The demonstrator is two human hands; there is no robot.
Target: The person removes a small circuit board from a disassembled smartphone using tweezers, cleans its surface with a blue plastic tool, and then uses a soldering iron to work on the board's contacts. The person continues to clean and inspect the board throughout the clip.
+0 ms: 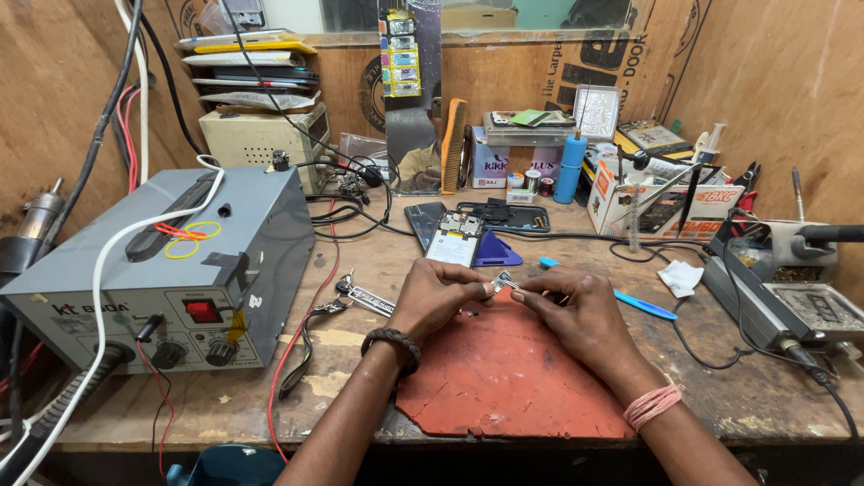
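Fingertips (487, 286) of both hands meet on one small silver metal part (502, 282), pinched from two sides just above the far edge of the worn red rubber mat (504, 382). The left hand (438, 297) has thumb and index closed on the left end of the part, the other fingers are curled under. The right hand (574, 304) holds the right end in the same way, with fingers closed tight and no gap visible. What kind of part it is I cannot tell, it is too small.

The left wrist wears a dark braided bracelet (393, 344), the right wrist a bundle of pink rubber bands (652, 405). Both forearms lie over the mat, which rests on the scratched wooden workbench (360, 360).

Just beyond the hands lies an opened smartphone with white inner plate (454, 239), and beside it a purple triangular plastic pick (496, 250). A blue plastic opening tool (644, 305) lies to the right of the right hand, near a crumpled white tissue (680, 276). At the left stands a grey metal hot-air station box (180, 270) with red switch and two knobs. A bunch of metal keys (346, 292) lies between this box and the left hand.
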